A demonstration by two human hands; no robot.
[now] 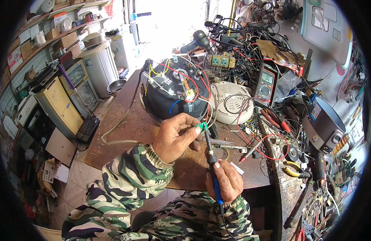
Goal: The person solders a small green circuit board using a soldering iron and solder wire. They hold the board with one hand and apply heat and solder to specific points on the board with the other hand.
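My left hand (177, 136) pinches a small green circuit board (201, 126) between thumb and fingers. My right hand (225, 180) grips a soldering iron (215, 174) with a black and blue handle, its metal shaft pointing up to the board; whether the tip touches it is too small to tell. Just beyond my hands, a round black appliance body (161, 98) lies upturned, with red, yellow, blue and white wires and fittings on its underside. A round cream vented cover (229, 96) rests to its right. Slender metal tools (223, 142) lie beside my fingers on the wooden bench (117, 154).
A multimeter (266, 84) with red test leads stands at the back right among tangled cables and a power strip (219, 61). Pliers (296, 170), black tape (292, 152) and a steel cooker body (322, 126) sit at the right. Shelves (48, 26) and old appliances (56, 108) line the left.
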